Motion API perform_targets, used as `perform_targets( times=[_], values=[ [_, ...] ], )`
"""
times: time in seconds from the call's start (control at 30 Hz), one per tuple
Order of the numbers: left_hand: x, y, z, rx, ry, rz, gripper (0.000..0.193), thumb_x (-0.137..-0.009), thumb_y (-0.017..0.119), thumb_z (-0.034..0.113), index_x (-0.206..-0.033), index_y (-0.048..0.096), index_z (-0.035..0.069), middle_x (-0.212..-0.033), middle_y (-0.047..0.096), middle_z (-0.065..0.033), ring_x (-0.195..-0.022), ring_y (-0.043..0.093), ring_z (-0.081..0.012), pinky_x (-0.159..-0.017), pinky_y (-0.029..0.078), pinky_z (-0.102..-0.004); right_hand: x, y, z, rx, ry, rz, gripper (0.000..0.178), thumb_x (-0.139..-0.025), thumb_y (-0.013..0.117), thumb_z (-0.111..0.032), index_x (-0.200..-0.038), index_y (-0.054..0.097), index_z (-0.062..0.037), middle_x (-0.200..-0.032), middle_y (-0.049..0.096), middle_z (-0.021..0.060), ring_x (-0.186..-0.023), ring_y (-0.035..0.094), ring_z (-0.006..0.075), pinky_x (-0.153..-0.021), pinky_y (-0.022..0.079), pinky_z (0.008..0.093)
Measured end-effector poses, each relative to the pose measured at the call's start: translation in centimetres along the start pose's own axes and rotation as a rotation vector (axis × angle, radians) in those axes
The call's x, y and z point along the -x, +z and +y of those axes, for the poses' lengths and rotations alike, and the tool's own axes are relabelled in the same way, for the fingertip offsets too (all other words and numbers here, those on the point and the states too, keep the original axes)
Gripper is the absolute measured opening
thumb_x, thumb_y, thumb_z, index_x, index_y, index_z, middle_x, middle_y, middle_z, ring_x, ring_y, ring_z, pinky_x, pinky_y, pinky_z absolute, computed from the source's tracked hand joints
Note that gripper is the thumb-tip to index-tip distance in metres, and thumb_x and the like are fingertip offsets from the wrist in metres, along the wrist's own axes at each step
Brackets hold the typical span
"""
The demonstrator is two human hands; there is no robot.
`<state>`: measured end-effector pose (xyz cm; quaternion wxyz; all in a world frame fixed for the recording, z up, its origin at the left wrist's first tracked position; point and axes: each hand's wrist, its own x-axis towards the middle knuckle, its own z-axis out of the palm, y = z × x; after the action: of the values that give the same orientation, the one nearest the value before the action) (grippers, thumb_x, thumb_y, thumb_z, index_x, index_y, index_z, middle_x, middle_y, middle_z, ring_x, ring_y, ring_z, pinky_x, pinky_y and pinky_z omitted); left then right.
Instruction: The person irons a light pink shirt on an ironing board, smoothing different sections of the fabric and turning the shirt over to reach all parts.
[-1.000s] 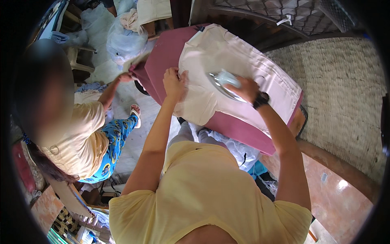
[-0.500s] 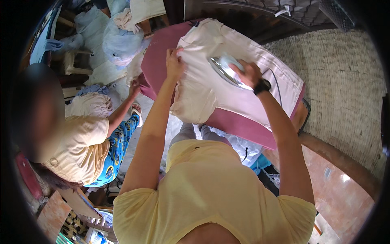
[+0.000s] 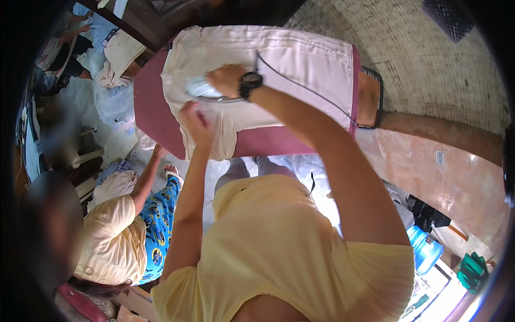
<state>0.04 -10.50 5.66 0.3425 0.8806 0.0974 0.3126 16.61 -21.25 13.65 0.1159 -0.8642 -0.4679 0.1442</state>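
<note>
A cream shirt (image 3: 306, 59) lies spread over an ironing board (image 3: 268, 141) with a maroon cover. My right hand (image 3: 228, 79), a black watch at its wrist, is closed round the handle of a clothes iron (image 3: 199, 89). The iron rests on the shirt's upper part, its far side partly hidden by the hand. Just nearer to me, my left hand (image 3: 198, 126) is at the shirt's sleeve, its fingers smeared by motion, so their grip on the cloth is unclear. The iron's cord (image 3: 300, 85) runs across the shirt to the right.
On the left sits another person (image 3: 115, 233) in a cream top and blue patterned trousers, one hand near the board's edge. Bagged clothes (image 3: 113, 104) lie beyond them. A brown wall panel (image 3: 429, 155) stands to the right, with a blue water jug (image 3: 425, 249) at lower right.
My right hand has slid the iron leftward over the shirt. My left hand has come from the shirt's far left edge nearer to me, to the sleeve. The view has turned.
</note>
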Motion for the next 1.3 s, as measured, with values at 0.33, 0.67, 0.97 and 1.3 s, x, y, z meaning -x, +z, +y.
perform_targets(
  times=[0.33, 0.67, 0.97, 1.3],
  values=[
    [1.1, -1.1, 0.3, 0.050, -0.036, -0.155, 0.030, -0.087, 0.065, 0.017, -0.112, 0.056, 0.003, -0.120, 0.053, -0.0188, -0.107, 0.052, -0.0392, -0.092, 0.041, -0.0475, 21.6, -1.6, 17.4, -0.006, 0.304, 0.142, 0.025, -0.089, 0.050, -0.029, -0.075, 0.062, -0.0112, -0.069, 0.064, 0.0134, -0.068, 0.064, 0.0372, -0.064, 0.050, 0.0503],
    [-2.6, -13.1, -25.3, -0.501, -1.069, -0.291, 0.058, -0.086, 0.059, 0.028, -0.132, 0.047, -0.005, -0.115, 0.062, -0.0294, -0.107, 0.062, -0.0423, -0.092, 0.049, -0.0473, 17.9, 1.4, 6.7, 0.014, 0.075, 0.110, 0.028, -0.088, 0.049, -0.034, -0.076, 0.060, -0.0116, -0.060, 0.060, 0.0152, -0.061, 0.062, 0.0371, -0.057, 0.049, 0.0512],
    [-18.5, -21.4, -42.2, -0.532, -0.432, -0.406, 0.074, -0.087, 0.066, 0.031, -0.145, 0.033, -0.001, -0.117, 0.061, -0.0321, -0.101, 0.066, -0.0380, -0.086, 0.052, -0.0451, 15.2, 0.3, 9.6, -0.128, 0.325, 0.050, 0.027, -0.087, 0.050, -0.036, -0.078, 0.062, -0.0139, -0.063, 0.062, 0.0139, -0.063, 0.063, 0.0366, -0.062, 0.051, 0.0506],
    [-8.5, -5.3, -3.6, 0.031, 0.126, -0.102, 0.031, -0.092, 0.056, 0.007, -0.123, 0.056, 0.004, -0.120, 0.055, -0.0174, -0.111, 0.053, -0.0357, -0.096, 0.043, -0.0432, 15.2, 3.1, 1.5, 0.008, 0.198, 0.087, 0.022, -0.084, 0.055, -0.033, -0.082, 0.064, -0.0122, -0.066, 0.065, 0.0134, -0.066, 0.064, 0.0355, -0.059, 0.051, 0.0503]
  ],
)
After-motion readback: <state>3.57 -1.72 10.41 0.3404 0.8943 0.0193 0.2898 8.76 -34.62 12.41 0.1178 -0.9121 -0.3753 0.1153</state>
